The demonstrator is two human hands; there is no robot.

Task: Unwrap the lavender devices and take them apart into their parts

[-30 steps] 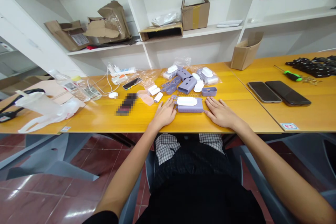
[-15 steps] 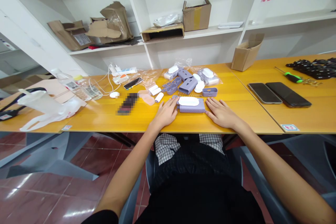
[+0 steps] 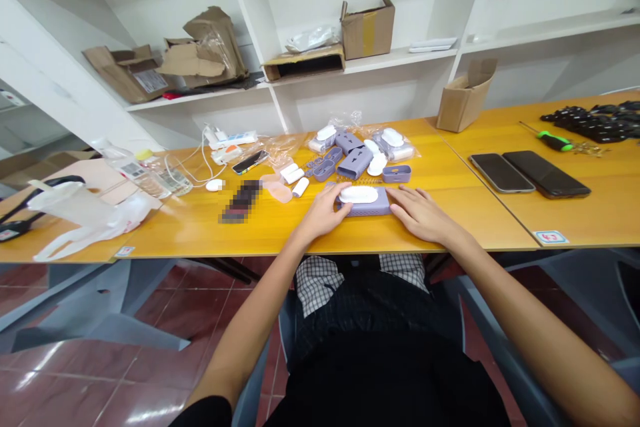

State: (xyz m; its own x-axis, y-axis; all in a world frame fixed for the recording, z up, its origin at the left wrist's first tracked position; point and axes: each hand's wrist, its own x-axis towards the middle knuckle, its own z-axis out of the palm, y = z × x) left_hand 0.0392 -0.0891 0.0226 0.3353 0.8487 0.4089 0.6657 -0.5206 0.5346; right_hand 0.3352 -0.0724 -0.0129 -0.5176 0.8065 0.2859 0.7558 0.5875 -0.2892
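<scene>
A purple plastic case (image 3: 373, 209) with a white oval piece (image 3: 358, 195) on top lies near the table's front edge. My left hand (image 3: 325, 211) holds the left end of this case, thumb at the front and fingers behind. My right hand (image 3: 420, 215) rests at the right end with fingers stretched out, its tips at or touching the case. Just behind lie springs (image 3: 367, 181), a purple open-topped shell (image 3: 397, 174), more purple housings (image 3: 356, 163) and white oval parts (image 3: 377, 165).
White cylinders (image 3: 300, 187) and a phone (image 3: 251, 162) lie to the left, past them bottles (image 3: 165, 173) and a plastic bag (image 3: 95, 230). On the right are two dark phones (image 3: 546, 174), a screwdriver (image 3: 555, 141) and a cardboard box (image 3: 466, 99). Shelves stand behind.
My left hand has moved in to the right and closed around the case's left end. My right hand stays beside the other end. The view has shifted slightly.
</scene>
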